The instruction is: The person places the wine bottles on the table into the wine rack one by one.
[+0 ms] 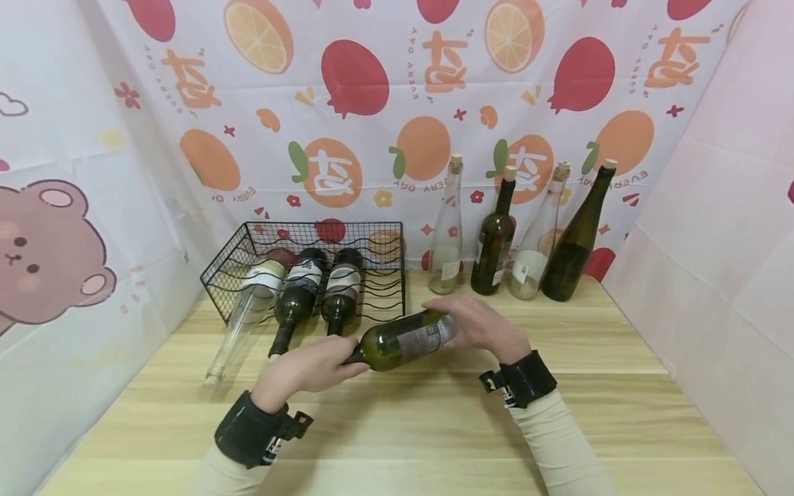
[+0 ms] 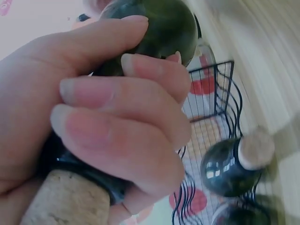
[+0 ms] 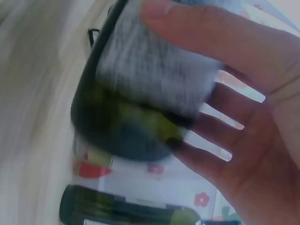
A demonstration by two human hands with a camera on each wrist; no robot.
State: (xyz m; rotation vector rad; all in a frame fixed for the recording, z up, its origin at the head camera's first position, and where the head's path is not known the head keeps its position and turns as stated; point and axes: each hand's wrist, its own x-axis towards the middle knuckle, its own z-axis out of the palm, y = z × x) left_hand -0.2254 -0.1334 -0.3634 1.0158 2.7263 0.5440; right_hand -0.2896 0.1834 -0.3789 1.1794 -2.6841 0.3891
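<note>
A green glass wine bottle (image 1: 403, 341) with a pale label lies across between my two hands, slightly tilted, its base end to the right and higher. My left hand (image 1: 310, 365) grips it by the neck. Curled fingers wrap that neck in the left wrist view, and a cork (image 2: 65, 201) shows below them. At the base end, my right hand (image 1: 480, 324) holds the bottle. In the right wrist view its thumb lies over the label (image 3: 154, 65), with the fingers on the far side.
A black wire rack (image 1: 325, 223) at the back left holds a clear bottle (image 1: 242, 320) and two dark bottles (image 1: 296, 303), necks toward me. Upright at the back right stand two corked clear bottles (image 1: 445, 255) and two corked dark bottles (image 1: 573, 248). Patterned cloth (image 1: 372, 165) hangs behind.
</note>
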